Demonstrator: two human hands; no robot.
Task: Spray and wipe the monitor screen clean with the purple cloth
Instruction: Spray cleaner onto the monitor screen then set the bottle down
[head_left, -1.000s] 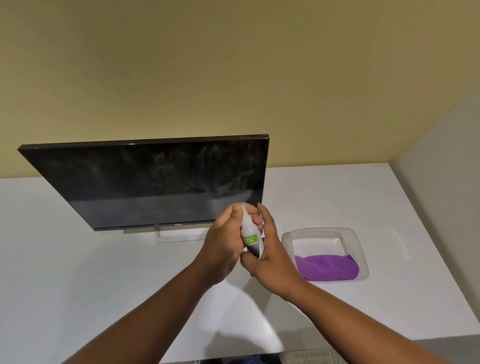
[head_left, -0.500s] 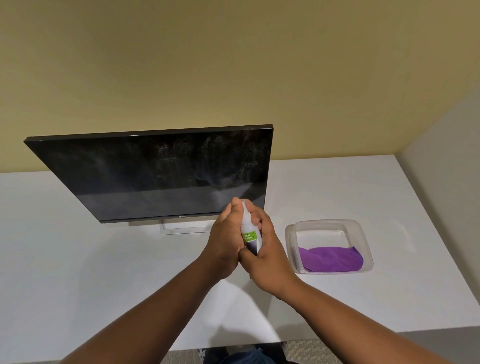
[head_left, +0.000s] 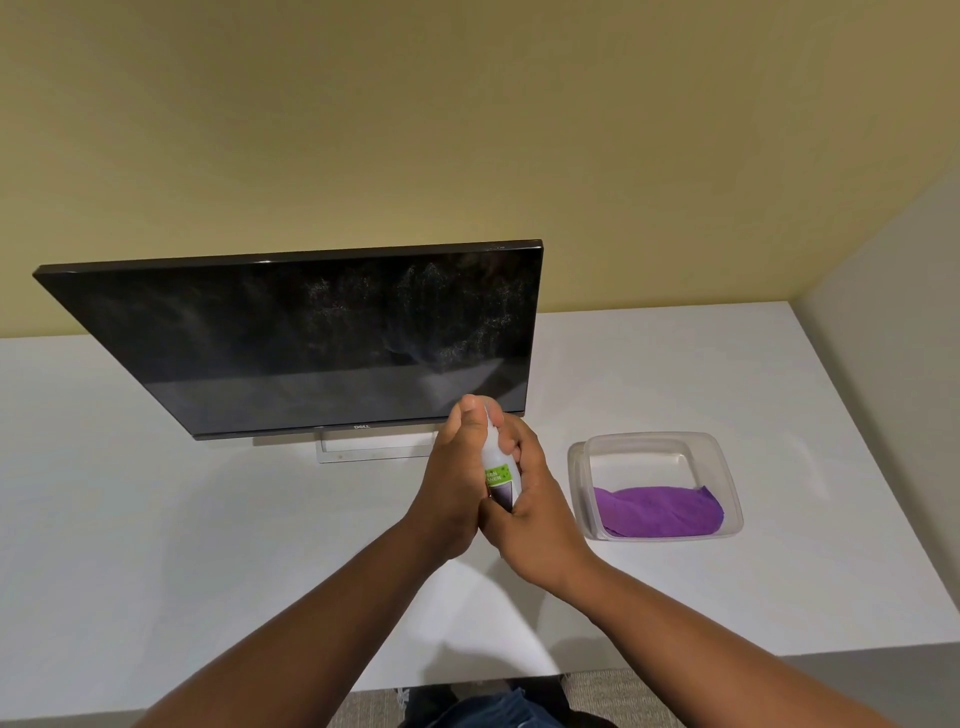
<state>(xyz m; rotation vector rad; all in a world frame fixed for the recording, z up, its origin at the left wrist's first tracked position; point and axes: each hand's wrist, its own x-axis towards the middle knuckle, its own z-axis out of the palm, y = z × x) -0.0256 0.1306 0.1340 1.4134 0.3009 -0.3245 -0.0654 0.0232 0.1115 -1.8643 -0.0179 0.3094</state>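
Note:
A black monitor (head_left: 291, 343) stands on the white desk (head_left: 156, 545), its dark screen speckled with fine spray droplets on the right half. In front of its lower right corner both hands hold a small white spray bottle (head_left: 498, 470) with a green label, upright. My left hand (head_left: 454, 483) wraps it from the left with the thumb on top of the nozzle; my right hand (head_left: 530, 512) grips its lower part from the right. The purple cloth (head_left: 657, 512) lies crumpled in a clear plastic container (head_left: 724, 467) to the right of the hands.
A beige wall runs behind the desk and a grey partition (head_left: 893, 364) closes the right side. The desk's front edge lies near the bottom, with carpet and my legs (head_left: 493, 706) below it. The monitor's white stand (head_left: 374, 449) sits under the screen.
The view has tilted down a little, so the monitor and container sit higher in frame. Both hands stay clasped on the bottle at the monitor's lower right corner.

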